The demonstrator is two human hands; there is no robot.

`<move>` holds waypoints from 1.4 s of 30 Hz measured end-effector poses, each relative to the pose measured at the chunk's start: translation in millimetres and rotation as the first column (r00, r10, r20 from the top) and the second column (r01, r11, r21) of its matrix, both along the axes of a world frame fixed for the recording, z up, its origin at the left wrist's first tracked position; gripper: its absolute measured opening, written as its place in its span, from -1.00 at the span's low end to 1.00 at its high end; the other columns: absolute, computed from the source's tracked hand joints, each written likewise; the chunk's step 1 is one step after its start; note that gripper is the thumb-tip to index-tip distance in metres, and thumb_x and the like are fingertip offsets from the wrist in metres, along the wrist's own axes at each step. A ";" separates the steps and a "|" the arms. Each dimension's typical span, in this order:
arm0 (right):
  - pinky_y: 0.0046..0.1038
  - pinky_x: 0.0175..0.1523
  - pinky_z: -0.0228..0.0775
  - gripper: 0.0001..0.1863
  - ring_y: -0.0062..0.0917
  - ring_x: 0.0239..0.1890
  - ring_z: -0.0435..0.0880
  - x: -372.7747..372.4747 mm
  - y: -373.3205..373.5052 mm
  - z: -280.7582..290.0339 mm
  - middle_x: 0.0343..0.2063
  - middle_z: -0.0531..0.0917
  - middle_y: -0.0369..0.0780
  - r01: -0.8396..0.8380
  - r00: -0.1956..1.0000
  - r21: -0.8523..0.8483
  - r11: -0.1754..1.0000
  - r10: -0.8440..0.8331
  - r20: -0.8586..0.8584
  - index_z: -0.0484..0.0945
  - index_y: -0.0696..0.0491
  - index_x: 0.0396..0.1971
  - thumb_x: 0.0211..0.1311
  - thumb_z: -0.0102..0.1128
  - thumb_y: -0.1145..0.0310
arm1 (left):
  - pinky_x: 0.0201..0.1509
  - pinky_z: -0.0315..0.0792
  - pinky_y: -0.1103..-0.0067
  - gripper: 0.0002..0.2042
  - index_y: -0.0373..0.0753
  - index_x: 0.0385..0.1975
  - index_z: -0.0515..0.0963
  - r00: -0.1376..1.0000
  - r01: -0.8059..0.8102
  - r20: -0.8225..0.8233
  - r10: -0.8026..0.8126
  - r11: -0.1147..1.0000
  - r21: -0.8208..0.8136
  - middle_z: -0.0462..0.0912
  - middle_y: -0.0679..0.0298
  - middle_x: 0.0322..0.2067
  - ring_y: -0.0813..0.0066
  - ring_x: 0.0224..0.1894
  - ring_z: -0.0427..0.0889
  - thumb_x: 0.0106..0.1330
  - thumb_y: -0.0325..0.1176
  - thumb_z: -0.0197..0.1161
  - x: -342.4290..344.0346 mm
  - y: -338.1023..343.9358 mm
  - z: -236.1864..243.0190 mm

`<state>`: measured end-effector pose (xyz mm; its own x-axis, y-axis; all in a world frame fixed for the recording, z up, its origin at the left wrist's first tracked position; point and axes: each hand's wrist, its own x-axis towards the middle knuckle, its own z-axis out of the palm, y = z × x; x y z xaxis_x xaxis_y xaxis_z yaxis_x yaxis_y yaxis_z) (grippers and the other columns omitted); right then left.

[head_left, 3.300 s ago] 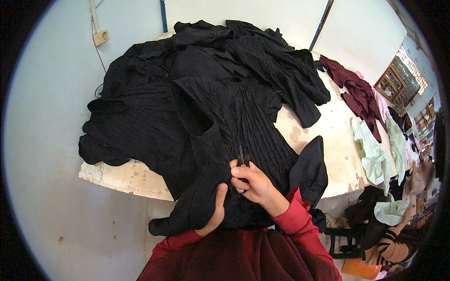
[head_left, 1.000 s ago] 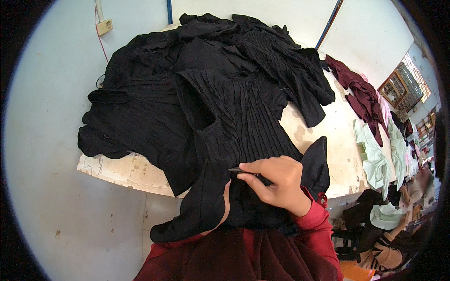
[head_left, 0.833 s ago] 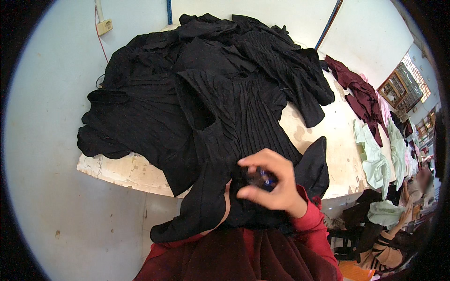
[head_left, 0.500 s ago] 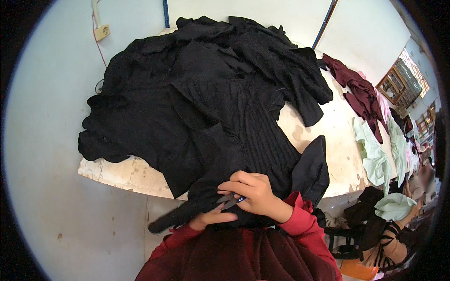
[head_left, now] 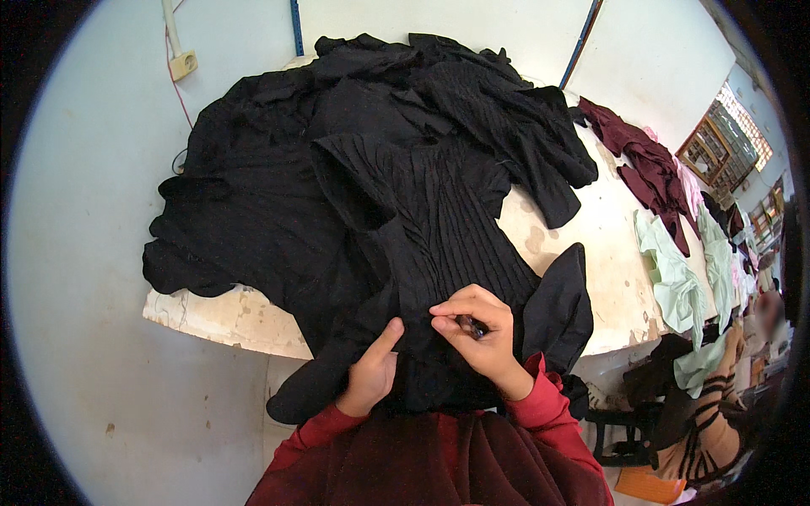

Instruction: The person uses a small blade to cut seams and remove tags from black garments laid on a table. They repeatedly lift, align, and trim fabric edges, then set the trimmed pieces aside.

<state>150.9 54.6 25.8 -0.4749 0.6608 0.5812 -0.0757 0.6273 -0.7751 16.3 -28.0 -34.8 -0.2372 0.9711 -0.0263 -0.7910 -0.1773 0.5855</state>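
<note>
A black garment with pleated panels [head_left: 456, 228] lies over the table's near edge, its lower part draped toward my lap. My left hand [head_left: 371, 377] grips a fold of this garment, thumb on top and fingers mostly hidden behind cloth. Just right of it, my right hand [head_left: 481, 333] is closed, with thumb and forefinger pinched together at the fabric. Small thread snips [head_left: 477, 327] are tucked in the right palm; only a dark end shows. Whether the pinched fingertips hold a thread or cloth is too small to tell.
More black garments [head_left: 245, 202] are heaped across the worn pale tabletop [head_left: 591, 312]. Maroon cloth [head_left: 637, 152] and pale green cloth [head_left: 671, 270] lie along the right side. A co-worker's striped sleeve [head_left: 713, 422] is at lower right, near an orange container [head_left: 648, 485].
The snips' blades, pointing out of my right hand before, are now mostly hidden in the palm. My right hand moved slightly right; my left rose, thumb turned upward. The co-worker's green cloth shifted.
</note>
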 end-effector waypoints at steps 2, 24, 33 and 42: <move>-0.68 -0.47 0.18 -0.77 -0.73 -0.57 0.37 -1.9 -4.3 -0.9 -0.48 0.54 -0.29 0.025 1.000 0.040 0.999 -0.026 0.006 0.67 0.08 -0.31 -0.07 0.38 0.56 | 0.24 0.27 0.44 -0.66 -0.34 0.11 0.37 1.000 0.019 0.016 -0.020 1.000 0.021 0.45 0.18 0.09 0.38 0.11 0.44 0.36 -0.43 0.06 1.4 0.0 1.0; -0.54 -0.45 0.38 -0.68 -0.47 -0.56 0.61 12.2 7.1 38.2 -0.53 0.63 -0.26 -0.001 0.949 0.277 0.961 -0.086 0.303 0.62 0.03 -0.25 -0.09 0.39 0.33 | 0.22 0.29 0.48 -0.66 -0.34 0.06 0.41 0.997 0.013 -0.069 -0.016 0.999 -0.038 0.50 0.20 0.02 0.38 0.07 0.47 0.27 -0.51 0.15 4.9 -2.9 16.4; -0.53 -0.53 0.27 -0.79 -0.54 -0.60 0.61 8.7 10.3 53.3 -0.56 0.65 -0.33 -0.062 0.913 0.546 0.835 -0.174 0.369 0.65 -0.04 -0.37 -0.04 0.35 0.25 | 0.21 0.31 0.50 -0.64 -0.35 0.06 0.42 0.992 0.011 -0.124 -0.019 0.998 -0.066 0.50 0.20 0.02 0.40 0.03 0.49 0.26 -0.50 0.19 3.0 -5.5 11.4; -0.54 -0.52 0.28 -0.82 -0.53 -0.60 0.61 12.2 14.2 56.6 -0.56 0.66 -0.32 -0.047 0.926 0.473 0.880 -0.139 0.350 0.66 -0.01 -0.42 -0.07 0.38 0.29 | 0.23 0.29 0.48 -0.63 -0.37 0.08 0.40 0.994 -0.004 -0.112 0.002 1.000 -0.010 0.47 0.17 0.05 0.36 0.07 0.46 0.25 -0.53 0.18 3.5 -8.1 16.3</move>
<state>163.1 68.8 82.4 -0.6883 0.3828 0.6162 0.1901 0.9149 -0.3561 19.8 -36.1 -18.5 -0.2420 0.9702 -0.0097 -0.7200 -0.1729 0.6721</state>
